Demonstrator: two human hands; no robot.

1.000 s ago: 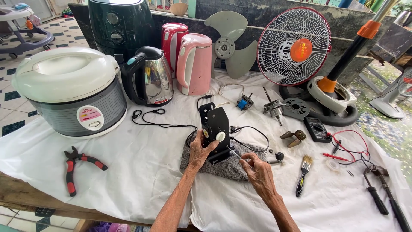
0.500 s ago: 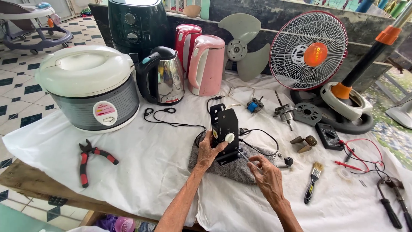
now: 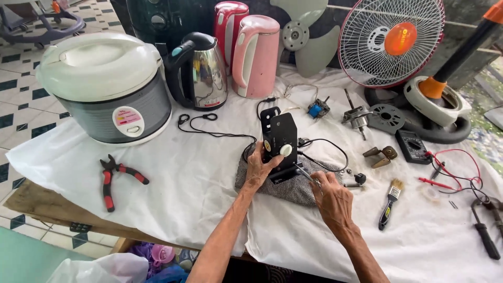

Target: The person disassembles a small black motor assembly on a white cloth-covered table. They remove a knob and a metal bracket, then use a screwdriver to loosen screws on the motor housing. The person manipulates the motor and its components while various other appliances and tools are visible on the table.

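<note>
Centre of frame: 1 black control box (image 3: 279, 141) stands upright on 1 grey cloth (image 3: 293, 186). Left hand (image 3: 260, 167) grasps the box's lower left edge. Right hand (image 3: 331, 195) is closed around 1 thin tool (image 3: 305, 173), tip at the box base. Counted: 3 kettles, 1 steel (image 3: 201, 71) and 2 pink (image 3: 257, 55), top centre; 1 rice cooker (image 3: 102, 86) upper left; 1 pair of pliers (image 3: 112, 175) at left; 1 fan grille (image 3: 390, 42) upper right; 1 paintbrush (image 3: 390, 203) right of the hands. Black wires (image 3: 220, 133) trail beside the box.
</note>
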